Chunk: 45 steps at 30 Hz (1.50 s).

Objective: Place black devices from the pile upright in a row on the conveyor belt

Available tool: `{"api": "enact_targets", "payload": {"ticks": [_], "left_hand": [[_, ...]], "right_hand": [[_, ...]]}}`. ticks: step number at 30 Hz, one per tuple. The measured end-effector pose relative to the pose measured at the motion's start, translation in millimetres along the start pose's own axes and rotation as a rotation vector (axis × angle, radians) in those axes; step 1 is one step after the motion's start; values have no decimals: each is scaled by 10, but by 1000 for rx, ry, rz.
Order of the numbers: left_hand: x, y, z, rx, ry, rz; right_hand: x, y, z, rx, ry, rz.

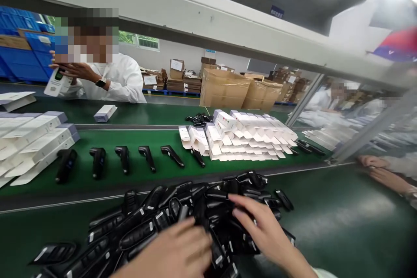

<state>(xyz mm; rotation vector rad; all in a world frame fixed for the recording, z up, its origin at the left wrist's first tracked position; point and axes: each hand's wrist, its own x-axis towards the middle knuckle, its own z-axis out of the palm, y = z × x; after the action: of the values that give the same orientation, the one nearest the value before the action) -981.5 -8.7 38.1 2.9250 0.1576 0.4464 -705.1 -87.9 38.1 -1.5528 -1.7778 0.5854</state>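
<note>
A heap of black plastic handheld pieces (137, 232), many with small white labels, lies on the green surface before me. My left hand (179, 249) is over the front of the heap, smeared by motion; whether its fingers hold anything is unclear. On the right side of the heap, my right hand (265, 228) reaches in with fingers stretched forward and apart, touching or just over the pieces. Beyond the heap, several black gun-shaped devices (123, 159) lie spaced in a row on a green belt (130, 139).
Stacks of white boxes with open flaps stand at the right (247, 134) and left (35, 139). A co-worker (120, 74) across holds a white box. At far right are another person's hands (381, 169). A grey beam (195, 13) crosses overhead; a metal post (306, 100) stands right.
</note>
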Motion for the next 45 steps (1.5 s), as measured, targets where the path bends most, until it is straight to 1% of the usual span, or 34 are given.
{"api": "enact_targets", "payload": {"ticks": [1,3,5,7,9,11,14,16,19,21,23,25,27,30,32,33,36,37,39,41,42,43,45], "left_hand": [[5,-176,-94,21,7,-153],[-46,-571,-260,64,26,-375],[-154,-923,-381,82,7,-546],[-278,-1141,-448,47,-62,-572],[-386,-1221,-460,-17,-131,-528],[-464,-1231,-430,-48,-161,-530],[-537,-1284,-342,-22,-158,-645],[-574,-1374,-279,1,-156,-685],[-651,-1518,-199,44,-164,-654],[-731,-1594,-162,61,-144,-638],[-829,-1663,-149,38,-93,-647],[-930,-1740,-170,-44,-4,-670],[-1025,-1830,-228,-180,112,-714],[-1136,-1959,-342,-435,252,-849],[-1185,-2013,-400,-673,330,-946],[-1204,-2026,-418,-816,381,-972],[-1259,-2010,-444,-1260,587,-955],[-1281,-1992,-450,-1383,637,-928],[-1330,-1951,-467,-1555,692,-867],[-1369,-1910,-485,-1575,731,-829],[-1379,-1891,-488,-1529,754,-826],[-1379,-1871,-484,-1459,781,-830],[-1357,-1831,-458,-1340,790,-828]], "right_hand": [[197,-22,18,80,5,97],[610,-14,113,215,30,270],[1027,35,281,276,57,329],[1414,95,495,284,62,339],[1737,145,718,212,40,358],[1975,177,914,28,-2,340],[2181,189,1134,-231,-51,256],[2253,174,1248,-320,-53,236],[2328,128,1421,-489,-57,263],[2377,93,1542,-605,-77,291],[2429,60,1651,-694,-102,311],[2483,35,1729,-755,-133,320],[2539,19,1776,-793,-171,323],[2626,15,1827,-799,-206,330],[2678,19,1876,-803,-205,342],[2697,18,1904,-809,-198,349],[2706,-28,1965,-837,-162,367],[2687,-68,1966,-847,-158,372],[2612,-203,1939,-863,-130,370],[2489,-418,1908,-796,-29,350],[2414,-552,1910,-681,19,348],[2334,-699,1935,-499,47,359],[2178,-1001,2059,3,27,402]]}}
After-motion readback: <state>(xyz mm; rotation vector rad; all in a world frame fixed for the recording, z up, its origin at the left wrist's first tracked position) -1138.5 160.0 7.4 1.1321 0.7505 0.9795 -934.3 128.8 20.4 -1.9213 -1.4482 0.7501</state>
